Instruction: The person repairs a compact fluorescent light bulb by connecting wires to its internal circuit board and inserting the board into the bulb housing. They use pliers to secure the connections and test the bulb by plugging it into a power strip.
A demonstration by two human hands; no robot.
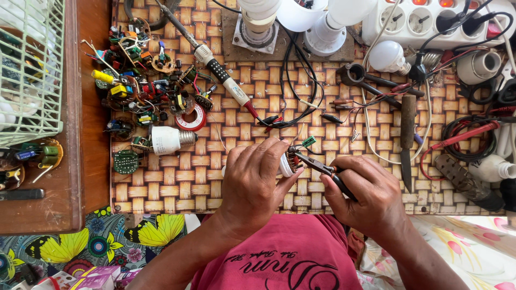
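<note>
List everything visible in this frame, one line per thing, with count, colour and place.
bulb base: one, white, held in left hand
pliers: one, dark handles, in right hand, tips at bulb base
soldering iron: one, black and white, upper mat
circuit parts: many, mixed colours, upper left mat
loose bulb base: one, white, left mat
power strip: one, white, top right
knife: one, brown handle, right mat
basket: one, pale green, far left
woven mat: one, tan
left hand: one, centre
right hand: one, centre right

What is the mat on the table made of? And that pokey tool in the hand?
The mat looks like woven bamboo or cane: flat tan strips crossing in a basket pattern. The pliers in the right hand look like dull grey metal with dark handles, probably plastic.
</note>
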